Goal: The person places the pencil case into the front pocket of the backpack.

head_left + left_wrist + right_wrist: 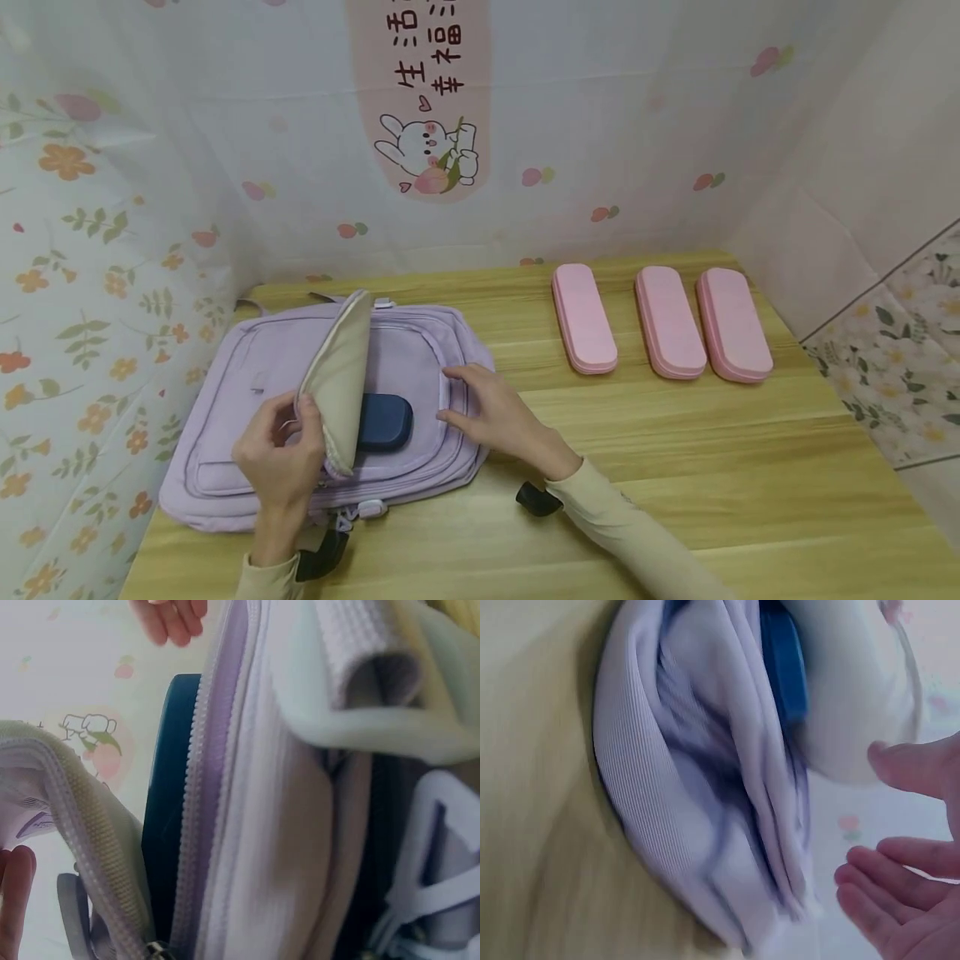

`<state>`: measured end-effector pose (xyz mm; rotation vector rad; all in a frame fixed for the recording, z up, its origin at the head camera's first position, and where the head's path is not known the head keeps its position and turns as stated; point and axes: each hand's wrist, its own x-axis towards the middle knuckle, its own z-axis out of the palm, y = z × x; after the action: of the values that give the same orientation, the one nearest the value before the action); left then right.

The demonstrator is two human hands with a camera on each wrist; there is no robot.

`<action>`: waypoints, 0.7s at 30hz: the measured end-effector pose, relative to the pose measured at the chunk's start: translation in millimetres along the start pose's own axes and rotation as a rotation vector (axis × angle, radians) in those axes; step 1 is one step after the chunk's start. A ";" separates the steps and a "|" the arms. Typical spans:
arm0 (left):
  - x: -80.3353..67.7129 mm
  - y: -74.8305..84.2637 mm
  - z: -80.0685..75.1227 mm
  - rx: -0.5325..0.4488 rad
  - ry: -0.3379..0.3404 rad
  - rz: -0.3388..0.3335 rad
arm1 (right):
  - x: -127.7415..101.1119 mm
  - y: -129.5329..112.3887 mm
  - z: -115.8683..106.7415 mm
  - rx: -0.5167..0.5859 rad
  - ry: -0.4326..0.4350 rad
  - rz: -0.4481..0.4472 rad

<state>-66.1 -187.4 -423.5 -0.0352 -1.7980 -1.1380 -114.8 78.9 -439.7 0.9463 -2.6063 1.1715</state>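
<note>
A lilac backpack [247,375] lies flat on the wooden table [675,467], its front pocket unzipped. My left hand [281,454] grips the pocket's beige-lined flap [341,379] and holds it raised. A dark blue case [384,422] lies partly inside the opened pocket; it shows as a dark blue edge [169,817] in the left wrist view and as a blue strip [784,667] in the right wrist view. My right hand [480,408] rests with loose fingers on the backpack's right edge, just right of the blue case, holding nothing.
Three pink cases [663,321] lie side by side at the table's back right. A black strap buckle [536,498] sits by my right wrist. Flower-printed cloth walls close in the table on the left, back and right.
</note>
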 end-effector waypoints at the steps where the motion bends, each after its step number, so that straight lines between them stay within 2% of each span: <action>1: -1.3 -0.2 -0.9 0.003 0.004 -0.009 | -1.5 2.4 -5.2 0.000 0.016 0.011; 8: -7.0 2.8 -6.4 0.032 0.025 -0.071 | -16.9 25.7 -39.3 -0.106 0.100 0.115; 14: -10.3 -1.1 -8.2 0.090 0.035 -0.077 | -27.7 56.7 -61.1 -0.205 0.278 0.208; 18: -13.4 -4.1 -9.7 0.115 0.036 -0.097 | -35.5 77.5 -72.2 -0.226 0.345 0.328; 21: -14.6 -4.9 -10.0 0.109 0.040 -0.116 | -42.0 89.2 -76.6 -0.248 0.352 0.423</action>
<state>-53.6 -190.9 -436.6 0.1569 -1.8436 -1.1116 -144.3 198.8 -458.0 0.1255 -2.6323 0.9469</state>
